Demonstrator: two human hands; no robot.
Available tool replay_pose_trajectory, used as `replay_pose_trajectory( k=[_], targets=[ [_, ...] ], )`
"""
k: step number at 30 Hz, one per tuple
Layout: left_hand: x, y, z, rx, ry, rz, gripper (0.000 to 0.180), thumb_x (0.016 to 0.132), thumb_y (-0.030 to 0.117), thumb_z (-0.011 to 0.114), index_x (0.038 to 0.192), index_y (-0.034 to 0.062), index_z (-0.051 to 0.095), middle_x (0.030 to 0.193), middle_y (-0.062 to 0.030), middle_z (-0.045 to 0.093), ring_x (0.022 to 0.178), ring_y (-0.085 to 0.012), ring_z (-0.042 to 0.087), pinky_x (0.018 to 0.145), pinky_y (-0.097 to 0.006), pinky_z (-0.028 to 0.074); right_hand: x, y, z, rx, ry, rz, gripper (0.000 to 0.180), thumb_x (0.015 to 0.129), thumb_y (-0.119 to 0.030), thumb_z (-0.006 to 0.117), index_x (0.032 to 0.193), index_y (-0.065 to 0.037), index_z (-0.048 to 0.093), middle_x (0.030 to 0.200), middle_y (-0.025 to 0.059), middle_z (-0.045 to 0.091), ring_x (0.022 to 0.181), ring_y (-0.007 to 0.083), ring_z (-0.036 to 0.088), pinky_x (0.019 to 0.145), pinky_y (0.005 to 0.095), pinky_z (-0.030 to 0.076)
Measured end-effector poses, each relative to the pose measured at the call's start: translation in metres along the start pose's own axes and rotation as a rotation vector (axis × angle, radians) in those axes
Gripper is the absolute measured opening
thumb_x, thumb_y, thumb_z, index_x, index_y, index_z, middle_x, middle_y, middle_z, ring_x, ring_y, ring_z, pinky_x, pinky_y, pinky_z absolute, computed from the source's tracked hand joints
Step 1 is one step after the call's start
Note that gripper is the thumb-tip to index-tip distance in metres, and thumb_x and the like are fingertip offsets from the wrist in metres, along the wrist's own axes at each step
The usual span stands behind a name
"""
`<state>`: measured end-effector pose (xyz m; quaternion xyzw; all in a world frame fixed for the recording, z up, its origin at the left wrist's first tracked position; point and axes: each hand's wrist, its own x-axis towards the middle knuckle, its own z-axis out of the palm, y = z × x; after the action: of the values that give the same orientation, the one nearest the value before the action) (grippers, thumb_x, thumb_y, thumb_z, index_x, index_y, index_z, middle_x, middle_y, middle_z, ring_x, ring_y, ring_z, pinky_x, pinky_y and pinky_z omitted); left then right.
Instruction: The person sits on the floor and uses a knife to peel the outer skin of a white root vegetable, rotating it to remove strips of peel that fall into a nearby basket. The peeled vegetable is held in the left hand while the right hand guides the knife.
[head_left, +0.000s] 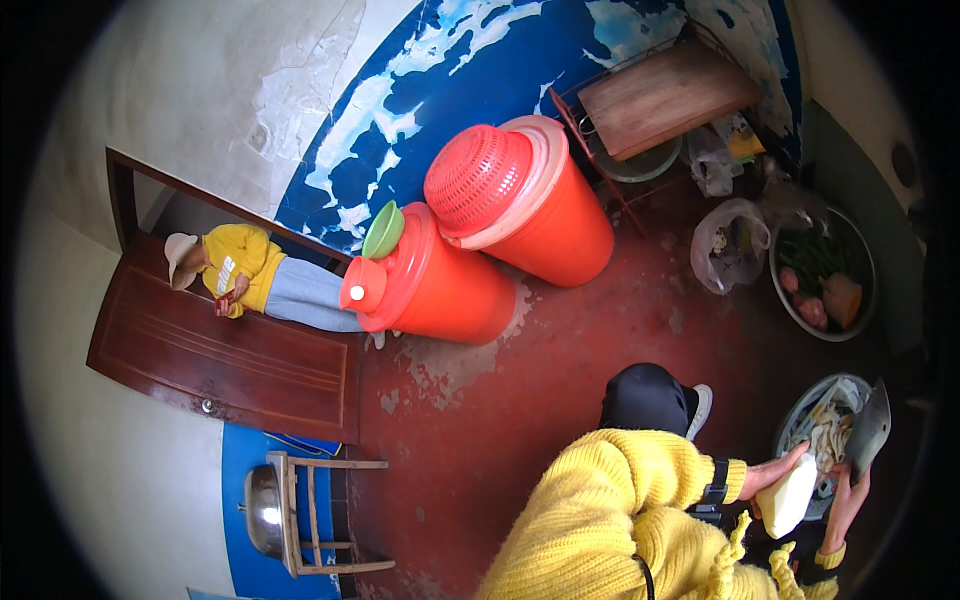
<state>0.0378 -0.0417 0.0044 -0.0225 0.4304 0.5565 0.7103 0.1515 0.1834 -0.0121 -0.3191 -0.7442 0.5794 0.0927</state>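
My left hand (778, 476) is closed around a pale, peeled vegetable piece (788, 497), long and block-like; its exact kind does not show. Beside it, my right hand (848, 496) grips a cleaver (869, 432) with a broad grey blade pointing up and away; the handle is hidden in the fingers. Both hands are at the near side of a bag-lined bin (790, 420), which holds pale peelings (828, 432). The blade stands over the bin's right side, apart from the vegetable.
A metal basin (873, 290) of greens and other vegetables and a plastic bag (730, 245) lie beyond the bin. Two red barrels (560, 225) stand by the wall, near a rack with a wooden board (665, 95). A person (240, 270) stands at the door; a wooden chair (300, 515) is left.
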Motion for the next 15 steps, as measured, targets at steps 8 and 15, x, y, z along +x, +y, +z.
replay_pose_trajectory(
  k=[8, 15],
  targets=[
    [-0.001, 0.002, 0.001, -0.022, -0.002, 0.011, 0.107, 0.075, 0.097, 0.022, 0.153, 0.024, 0.034, 0.119, -0.0163, 0.062, 0.103, -0.033, 0.063, 0.061, -0.053, 0.051, -0.007, -0.006, 0.008, 0.048, -0.081, 0.023, 0.014, 0.1, -0.012, 0.056, 0.108, -0.001, 0.058, 0.077, 0.0002, 0.064, 0.059, 0.0065, 0.056, 0.048, 0.0202, 0.037],
    [-0.009, 0.005, 0.001, 0.001, -0.047, 0.055, 0.108, 0.075, 0.096, 0.022, 0.155, 0.0237, 0.032, 0.126, -0.0172, 0.06, 0.111, -0.0352, 0.06, 0.069, -0.055, 0.052, -0.022, -0.018, 0.02, 0.082, -0.087, 0.168, 0.034, 0.1, -0.019, 0.059, 0.126, 0.003, 0.055, 0.085, 0.0019, 0.066, 0.066, 0.0064, 0.058, 0.051, 0.0207, 0.038]
  ],
)
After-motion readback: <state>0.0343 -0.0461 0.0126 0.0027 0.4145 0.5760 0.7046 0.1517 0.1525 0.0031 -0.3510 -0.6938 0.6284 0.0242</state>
